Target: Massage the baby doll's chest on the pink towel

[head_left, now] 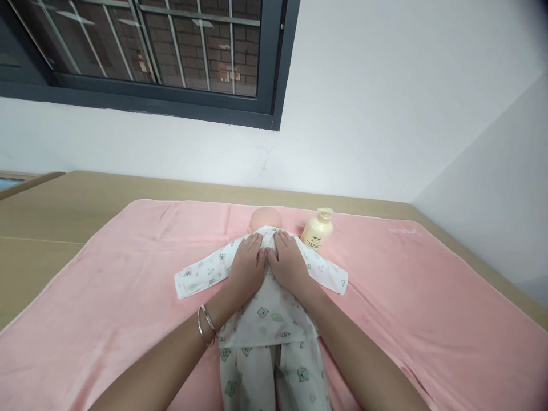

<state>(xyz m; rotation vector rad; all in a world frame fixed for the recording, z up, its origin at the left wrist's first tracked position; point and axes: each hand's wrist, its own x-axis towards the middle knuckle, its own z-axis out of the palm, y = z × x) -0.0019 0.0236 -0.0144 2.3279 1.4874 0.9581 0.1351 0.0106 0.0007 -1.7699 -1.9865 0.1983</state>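
A baby doll lies on the pink blanket, its bare head [265, 218] at the far end. It is dressed in a white printed top [269, 319] with long sleeves spread to both sides, and matching pants [302, 374]. My left hand [248, 262] rests flat on the upper part of the top, fingers stretched toward the head. Beside it my right hand [289, 260] lies flat on the same cloth, the two thumbs nearly meeting. Neither hand grasps anything. Whether the doll lies face down cannot be made out.
A cream pump bottle [317, 229] stands to the right of the doll's head. The pink blanket [128, 285] covers most of the wooden surface [38, 222]. Behind are a white wall [351, 103] and a dark-framed window [274, 63] with bars.
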